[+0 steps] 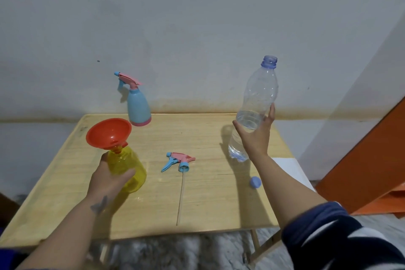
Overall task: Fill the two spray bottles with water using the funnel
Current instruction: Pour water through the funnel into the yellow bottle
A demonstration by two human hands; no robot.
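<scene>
My left hand [109,178] grips the yellow spray bottle [129,169] standing on the left of the wooden table [208,204]. An orange funnel [108,132] sits tilted in its open neck. My right hand [255,136] holds a clear water bottle [255,103], uncapped and roughly a third full, upright above the table's right side. A pink and blue spray head [178,161] with its long dip tube lies on the table in the middle. The blue spray bottle [138,105] stands at the back with its own spray head on.
A blue bottle cap [255,182] lies on the table under my right forearm. A wall stands close behind the table. An orange panel [368,164] leans at the right. A white sheet [291,171] pokes out beyond the table's right edge.
</scene>
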